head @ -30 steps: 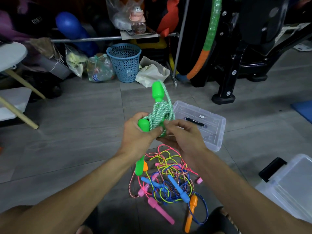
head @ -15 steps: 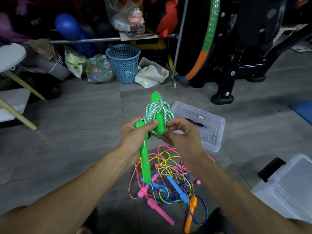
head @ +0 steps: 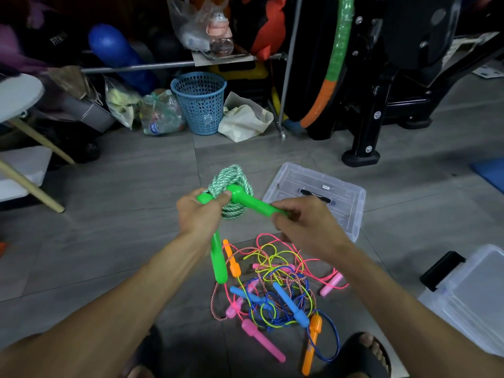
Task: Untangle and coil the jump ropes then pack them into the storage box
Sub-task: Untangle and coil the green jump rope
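Both hands up at chest height w/ green rope. Left hand (head: pixel 200 214) grips coil of green-white rope (head: pixel 231 184) plus one green handle (head: pixel 219 257) hanging down. Right hand (head: pixel 305 225) pinches tail of second green handle (head: pixel 253 203), long axis running left-far to right-near. Storage box (head: pixel 469 293) on floor, low right, nearer right hand; lid (head: pixel 316 195) just beyond hands. Tangled ropes (head: pixel 275 285) directly below, not in the path.

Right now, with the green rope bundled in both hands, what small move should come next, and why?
Probably tuck the green handle pinched by the right hand through the coil to lock it. The left hand already grips the bundle, and the other handle hangs loose below, so the coil looks wound but unsecured.
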### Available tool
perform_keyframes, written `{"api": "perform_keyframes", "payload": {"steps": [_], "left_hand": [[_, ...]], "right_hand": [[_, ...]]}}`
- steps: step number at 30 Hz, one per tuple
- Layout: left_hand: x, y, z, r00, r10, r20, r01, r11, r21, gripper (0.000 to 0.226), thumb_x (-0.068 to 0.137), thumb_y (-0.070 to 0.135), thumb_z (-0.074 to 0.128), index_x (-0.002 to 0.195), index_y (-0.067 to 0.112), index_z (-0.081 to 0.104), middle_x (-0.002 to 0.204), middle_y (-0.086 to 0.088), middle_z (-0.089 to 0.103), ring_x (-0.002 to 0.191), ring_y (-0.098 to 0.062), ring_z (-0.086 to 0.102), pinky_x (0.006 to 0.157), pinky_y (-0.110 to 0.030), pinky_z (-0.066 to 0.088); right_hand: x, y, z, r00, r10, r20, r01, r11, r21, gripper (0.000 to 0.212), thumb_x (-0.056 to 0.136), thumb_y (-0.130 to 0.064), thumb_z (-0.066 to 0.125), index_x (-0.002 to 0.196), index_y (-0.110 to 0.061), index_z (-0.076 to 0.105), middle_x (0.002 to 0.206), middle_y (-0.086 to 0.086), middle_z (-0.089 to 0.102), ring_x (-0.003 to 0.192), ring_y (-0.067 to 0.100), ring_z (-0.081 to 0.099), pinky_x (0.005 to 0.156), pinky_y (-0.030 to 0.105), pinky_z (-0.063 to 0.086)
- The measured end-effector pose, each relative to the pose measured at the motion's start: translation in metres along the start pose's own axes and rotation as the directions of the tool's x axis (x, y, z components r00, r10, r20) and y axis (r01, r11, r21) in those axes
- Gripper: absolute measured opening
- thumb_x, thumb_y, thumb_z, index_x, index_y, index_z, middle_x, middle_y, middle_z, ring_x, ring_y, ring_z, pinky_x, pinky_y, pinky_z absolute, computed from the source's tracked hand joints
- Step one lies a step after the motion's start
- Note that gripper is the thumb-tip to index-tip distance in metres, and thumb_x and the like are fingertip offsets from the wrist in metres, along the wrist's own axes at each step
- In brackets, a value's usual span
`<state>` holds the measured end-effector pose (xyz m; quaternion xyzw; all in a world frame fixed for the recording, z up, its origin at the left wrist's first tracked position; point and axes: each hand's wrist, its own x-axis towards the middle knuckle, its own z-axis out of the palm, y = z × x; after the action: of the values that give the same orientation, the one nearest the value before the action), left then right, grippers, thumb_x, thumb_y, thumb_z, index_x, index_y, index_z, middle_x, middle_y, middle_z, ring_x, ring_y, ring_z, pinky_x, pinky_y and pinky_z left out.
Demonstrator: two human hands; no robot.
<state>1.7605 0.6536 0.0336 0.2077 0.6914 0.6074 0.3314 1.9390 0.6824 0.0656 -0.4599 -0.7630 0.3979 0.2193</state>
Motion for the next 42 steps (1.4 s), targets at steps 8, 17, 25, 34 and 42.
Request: {"api": "perform_keyframes", "payload": {"steps": [8,17,25,34,42], "left_hand": [[0.013,0.005,-0.014,1.0,-0.005,0.021,0.005,1.0,0.004,0.014,0.075,0.012,0.078,0.075,0.014,0.064,0.074,-0.005,0.066,0.065,-0.016,0.056,0.064,-0.025,0.044],[-0.004,0.006,-0.012,0.978,0.095,0.185,-0.109,0.992,0.062,0.017,0.071,0.011,0.08,0.084,0.005,0.069,0.072,-0.005,0.067,0.062,-0.014,0.055,0.063,-0.027,0.044],[-0.006,0.005,-0.012,0.985,-0.005,0.175,0.004,1.0,0.006,0.028,0.075,0.009,0.077,0.099,0.001,0.066,0.077,-0.013,0.07,0.064,-0.019,0.059,0.064,-0.03,0.047],[0.014,0.02,-0.063,0.926,-0.045,0.375,0.121,0.976,-0.181,0.015,0.081,0.008,0.067,0.095,0.005,0.064,0.066,-0.002,0.063,0.058,-0.015,0.06,0.068,-0.032,0.056],[0.068,-0.003,-0.158,0.929,-0.21,0.306,0.097,0.933,0.346,0.031,0.088,0.031,0.064,0.109,0.009,0.06,0.096,-0.012,0.069,0.078,-0.023,0.067,0.064,-0.032,0.059]], "right_hand": [[0.014,0.024,-0.042,0.911,0.334,-0.243,-0.219,0.89,0.401,0.028,0.084,-0.017,0.052,0.069,0.004,0.062,0.05,0.009,0.042,0.037,0.012,0.029,0.041,0.022,0.023],[0.01,0.027,0.003,0.969,-0.086,-0.231,0.033,0.974,-0.223,0.036,0.095,-0.024,0.047,0.128,-0.011,0.053,0.119,0.014,0.063,0.105,0.033,0.06,0.092,0.044,0.046],[0.017,0.014,0.017,0.985,-0.142,-0.097,0.126,0.98,-0.156,0.023,0.093,-0.03,0.05,0.08,-0.013,0.06,0.062,0.003,0.054,0.058,0.017,0.049,0.058,0.03,0.04],[0.038,-0.021,0.047,0.994,-0.013,0.108,-0.037,0.894,0.446,0.005,0.087,-0.026,0.064,0.086,-0.027,0.07,0.063,-0.01,0.061,0.061,0.012,0.055,0.052,0.025,0.045],[0.091,-0.054,0.166,0.992,0.075,0.101,-0.106,0.93,0.351,0.019,0.084,-0.034,0.066,0.084,-0.016,0.069,0.076,0.008,0.069,0.067,0.013,0.06,0.066,0.033,0.052]]}}
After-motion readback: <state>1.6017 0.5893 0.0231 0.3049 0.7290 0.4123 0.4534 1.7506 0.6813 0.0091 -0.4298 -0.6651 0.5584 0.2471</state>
